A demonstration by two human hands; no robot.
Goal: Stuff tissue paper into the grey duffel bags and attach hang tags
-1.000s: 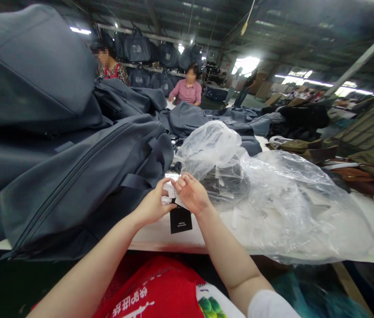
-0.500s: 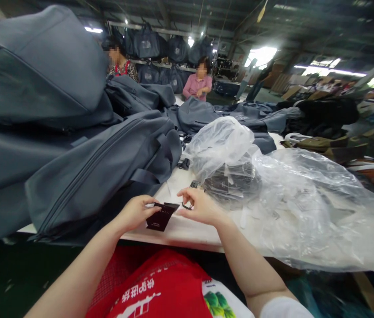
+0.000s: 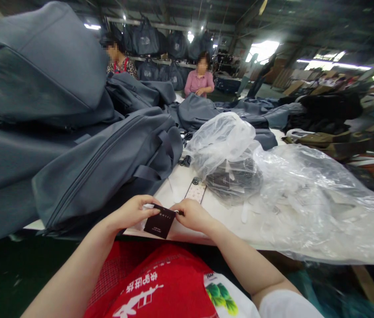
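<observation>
Between the thumb and fingers of my left hand (image 3: pixel 138 212) is a black hang tag (image 3: pixel 158 222) with pale lettering, held over the table's front edge. My right hand (image 3: pixel 192 214) is closed at the tag's upper right corner, pinching something small and dark, perhaps a cord; the fingers hide most of it. Just beyond my right hand, a phone in a patterned case (image 3: pixel 195 190) lies on the white table (image 3: pixel 220 225). More black tags (image 3: pixel 220 179) show beneath clear plastic to the right.
Grey-blue bags (image 3: pixel 107 163) are heaped on the left, close to my left arm. Crumpled clear plastic (image 3: pixel 306 198) spreads over the table's right side. Across the table are two people, one in a pink shirt (image 3: pixel 199 83). Brown and olive items (image 3: pixel 326 140) are piled at the right.
My right hand has moved left and down to the tag, and its fingers have closed at the corner. The tag now faces me more squarely. The phone shows more fully.
</observation>
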